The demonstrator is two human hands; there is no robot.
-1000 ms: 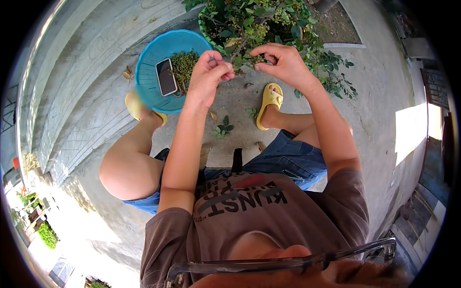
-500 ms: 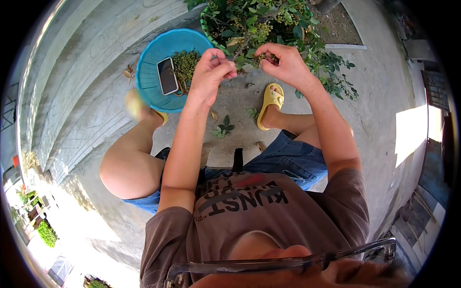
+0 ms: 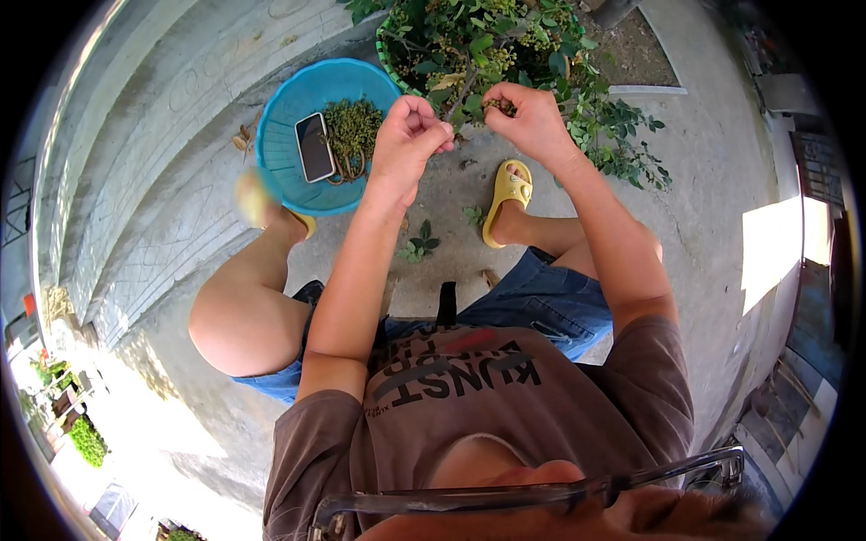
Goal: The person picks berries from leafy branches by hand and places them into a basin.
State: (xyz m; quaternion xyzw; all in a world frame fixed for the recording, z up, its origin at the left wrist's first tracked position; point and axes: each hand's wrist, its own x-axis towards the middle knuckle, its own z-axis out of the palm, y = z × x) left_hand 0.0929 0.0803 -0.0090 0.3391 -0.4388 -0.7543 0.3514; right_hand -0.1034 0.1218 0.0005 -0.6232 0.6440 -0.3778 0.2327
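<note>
My left hand (image 3: pixel 410 142) is closed, thumb against curled fingers, at the lower end of a leafy branch (image 3: pixel 465 83) that it seems to pinch. My right hand (image 3: pixel 530 126) is closed around a small bunch of green berries (image 3: pixel 502 107), some showing between thumb and fingers. Both hands are in front of a green-rimmed basket (image 3: pixel 386 61) heaped with leafy, berry-bearing branches. To the left stands a blue plastic basin (image 3: pixel 280 162), with a pile of picked green berry clusters (image 3: pixel 354 129) and a phone (image 3: pixel 315 147) in it.
Yellow slippers (image 3: pixel 511 187) are on my feet, one beside the basin. Leafy sprigs (image 3: pixel 419 243) lie on the concrete floor (image 3: pixel 451 203) between them. Branches (image 3: pixel 622 135) hang out of the basket at right. Curved concrete steps (image 3: pixel 153 162) rise at left.
My left hand has shifted slightly right and down, the branch end moving with it. My right hand has moved slightly and its fingers have closed further over the berries.
</note>
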